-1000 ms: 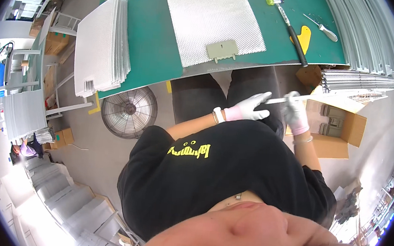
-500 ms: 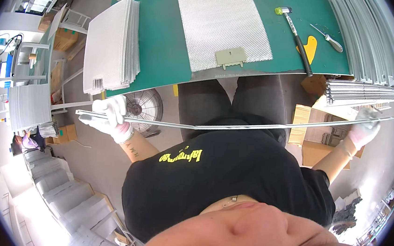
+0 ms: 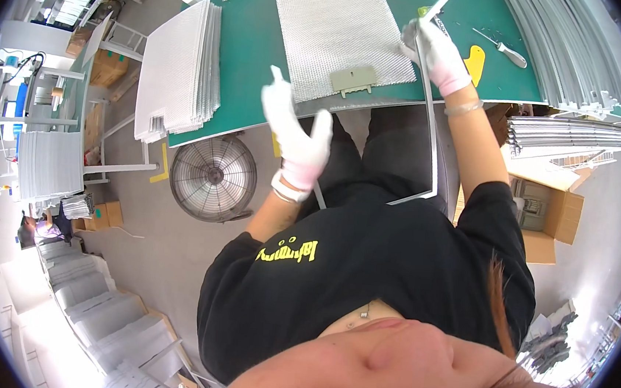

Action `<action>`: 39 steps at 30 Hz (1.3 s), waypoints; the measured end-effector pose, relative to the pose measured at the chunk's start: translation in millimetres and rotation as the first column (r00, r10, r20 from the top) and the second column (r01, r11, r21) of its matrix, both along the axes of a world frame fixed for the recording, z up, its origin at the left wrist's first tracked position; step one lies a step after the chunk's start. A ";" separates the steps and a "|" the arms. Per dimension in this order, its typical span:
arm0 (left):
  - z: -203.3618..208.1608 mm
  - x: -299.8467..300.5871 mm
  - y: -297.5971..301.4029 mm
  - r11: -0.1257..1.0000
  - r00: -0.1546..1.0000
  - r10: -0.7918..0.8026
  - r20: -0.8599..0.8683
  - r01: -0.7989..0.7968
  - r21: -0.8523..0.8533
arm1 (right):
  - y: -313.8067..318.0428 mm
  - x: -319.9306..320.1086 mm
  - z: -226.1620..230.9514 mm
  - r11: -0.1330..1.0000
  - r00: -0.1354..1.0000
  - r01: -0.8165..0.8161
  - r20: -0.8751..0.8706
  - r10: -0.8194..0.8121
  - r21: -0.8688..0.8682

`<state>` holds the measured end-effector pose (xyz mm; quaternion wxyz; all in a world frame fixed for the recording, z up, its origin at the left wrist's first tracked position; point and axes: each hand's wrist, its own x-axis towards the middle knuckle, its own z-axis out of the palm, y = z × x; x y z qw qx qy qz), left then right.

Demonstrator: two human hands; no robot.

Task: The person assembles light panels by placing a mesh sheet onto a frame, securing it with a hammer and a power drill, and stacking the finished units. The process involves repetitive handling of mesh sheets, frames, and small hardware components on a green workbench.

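Observation:
My right hand [image 3: 442, 60], in a white glove, is closed around a thin white metal strip [image 3: 430, 123] with bent corners. The strip runs up over the table and down in front of my lap. My left hand [image 3: 298, 135], gloved too, holds nothing; its fingers are spread near the table's front edge. Beyond it lies a silver mesh sheet [image 3: 332, 30] with an olive-green notched plate [image 3: 353, 80] on its near edge. A mallet [image 3: 423, 12] is mostly hidden behind my right hand. To its right lie a yellow flat piece [image 3: 475, 65] and a screwdriver [image 3: 513, 55].
A stack of mesh sheets [image 3: 177, 71] stands at the green table's [image 3: 245, 55] left. Long metal strips [image 3: 570, 54] are piled at its right, with more strips [image 3: 567, 134] below. A floor fan [image 3: 214, 177] and an open cardboard box [image 3: 564, 216] are under the front edge.
The strip, held level across my body by both hands before, is now bent and in my right hand only. My right hand moved left over the table; my left moved inward and let go.

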<state>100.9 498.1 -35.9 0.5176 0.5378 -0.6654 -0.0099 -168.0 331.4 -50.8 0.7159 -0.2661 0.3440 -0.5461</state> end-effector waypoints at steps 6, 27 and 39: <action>-63.6 -88.3 11.3 0.417 -0.070 0.387 -0.919 0.903 0.107 | 76.6 0.8 -11.3 0.981 0.966 -0.167 -0.216 0.142 -0.099; -58.1 -123.1 -125.2 0.491 -0.404 0.120 -0.907 0.818 -0.300 | 139.6 23.7 -11.9 0.977 0.978 -0.077 -0.204 0.036 -0.197; -46.1 -127.1 -112.0 0.518 -0.220 0.092 -0.971 0.843 -0.142 | 119.8 24.0 -5.6 0.986 0.910 -0.094 -0.413 0.029 -0.138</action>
